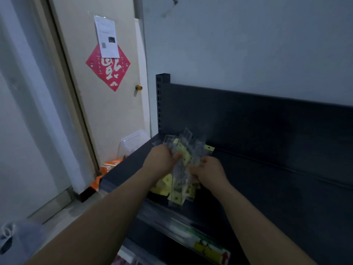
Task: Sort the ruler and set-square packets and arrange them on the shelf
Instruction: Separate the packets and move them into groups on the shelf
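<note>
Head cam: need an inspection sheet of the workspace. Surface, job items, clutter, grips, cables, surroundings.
Surface: dark shelf with a dark back panel behind it.
Job's things: packets, clear sleeves with yellow cards, in one mixed bundle. Too blurred to tell rulers from set-squares.
Clutter: clear container and orange boxes beside the shelf's left end. Blurred goods on the lower shelf.
Grips: left grip and right grip, bare hands, hold the bundle from either side.
Cables: nothing seen.
Surroundings: door with red paper, white notice and knob. Pale wall.
</note>
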{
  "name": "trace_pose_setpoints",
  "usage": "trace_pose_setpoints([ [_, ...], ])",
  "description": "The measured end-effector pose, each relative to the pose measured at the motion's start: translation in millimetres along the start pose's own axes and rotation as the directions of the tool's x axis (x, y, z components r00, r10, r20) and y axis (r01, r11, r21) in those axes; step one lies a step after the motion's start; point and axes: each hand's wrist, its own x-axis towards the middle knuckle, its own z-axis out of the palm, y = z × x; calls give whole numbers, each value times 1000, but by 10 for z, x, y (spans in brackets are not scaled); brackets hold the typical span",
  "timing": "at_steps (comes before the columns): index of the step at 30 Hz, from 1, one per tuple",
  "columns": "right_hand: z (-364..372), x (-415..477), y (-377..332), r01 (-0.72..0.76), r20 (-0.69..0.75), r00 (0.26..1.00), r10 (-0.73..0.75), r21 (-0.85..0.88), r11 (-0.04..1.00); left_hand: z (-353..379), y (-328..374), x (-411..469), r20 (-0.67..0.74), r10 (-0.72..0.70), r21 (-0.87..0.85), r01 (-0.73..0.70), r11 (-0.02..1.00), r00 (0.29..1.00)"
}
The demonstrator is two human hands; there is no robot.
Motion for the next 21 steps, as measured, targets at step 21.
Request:
trace_pose_setpoints([
  [21,-671,-838,206,-109,-400,894,-201,-631,768,232,487,-322,57,583,107,-585,804,811],
])
